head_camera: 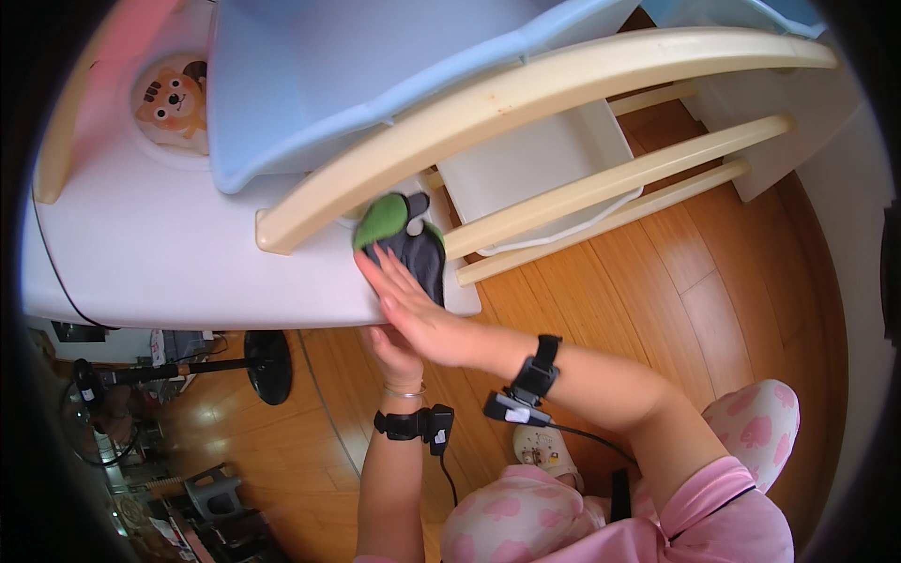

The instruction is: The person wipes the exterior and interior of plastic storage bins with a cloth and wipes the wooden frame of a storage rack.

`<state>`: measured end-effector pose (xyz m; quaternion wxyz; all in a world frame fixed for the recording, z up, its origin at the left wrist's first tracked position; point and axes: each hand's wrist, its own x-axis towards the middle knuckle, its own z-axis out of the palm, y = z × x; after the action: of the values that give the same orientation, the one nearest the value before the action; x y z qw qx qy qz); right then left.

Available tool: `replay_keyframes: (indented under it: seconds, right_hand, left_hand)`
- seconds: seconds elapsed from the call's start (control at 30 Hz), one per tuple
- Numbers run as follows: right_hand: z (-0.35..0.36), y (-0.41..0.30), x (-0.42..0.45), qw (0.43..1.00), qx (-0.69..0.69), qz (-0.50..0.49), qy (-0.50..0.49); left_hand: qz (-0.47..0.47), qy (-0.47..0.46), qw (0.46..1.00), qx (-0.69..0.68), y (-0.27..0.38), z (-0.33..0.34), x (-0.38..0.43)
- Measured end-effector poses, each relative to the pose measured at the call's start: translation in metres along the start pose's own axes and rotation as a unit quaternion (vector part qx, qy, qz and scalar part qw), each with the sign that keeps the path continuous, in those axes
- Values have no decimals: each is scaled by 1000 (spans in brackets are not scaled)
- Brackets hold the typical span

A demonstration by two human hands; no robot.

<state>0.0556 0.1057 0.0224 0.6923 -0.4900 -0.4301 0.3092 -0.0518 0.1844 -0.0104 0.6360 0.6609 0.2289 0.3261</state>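
My right hand (422,320) lies with extended fingers against a green and dark grey cloth (415,264), which looks like a cleaning mitt with a small grey tab. The cloth rests on the white plastic side panel (176,260) of a children's storage rack, close to its lower corner. Just below the panel's edge is my left hand (398,359), its thumb up by the edge. Its other fingers are partly hidden behind my right hand and the panel, so I cannot tell whether they grip the edge. Both wrists wear black straps with small cabled devices.
Cream rails (619,186) cross the rack beside my right hand. Above them sits a light blue bin (317,91), with a white bin (542,176) lower down. A black stand with a round base (267,367) and a grey stool (213,494) are on the wooden floor (654,281).
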Motion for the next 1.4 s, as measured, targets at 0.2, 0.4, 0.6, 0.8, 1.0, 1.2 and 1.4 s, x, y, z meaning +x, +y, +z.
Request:
replay_keyframes:
  seconds: [0.2,0.4,0.6,0.8,1.0,1.2,1.4]
  right_hand:
    - [9,51,-74,992,76,86,44]
    - [-6,84,-56,992,-15,119,43]
    - [-31,124,1,995,18,56,85]
    - [-50,134,60,996,-24,-17,79]
    - [-87,208,122,988,-76,38,131]
    - [-52,179,105,971,72,183,137]
    - [-32,176,20,973,38,202,101]
  left_hand:
    - [38,45,986,155,-5,19,1]
    - [-2,66,969,240,-13,32,6]
    - [42,89,959,266,-24,43,8]
    - [8,85,953,290,-22,38,5]
    - [38,43,951,305,-30,53,9]
    - [9,72,943,324,-19,33,4]
    - [27,81,953,290,-20,40,2]
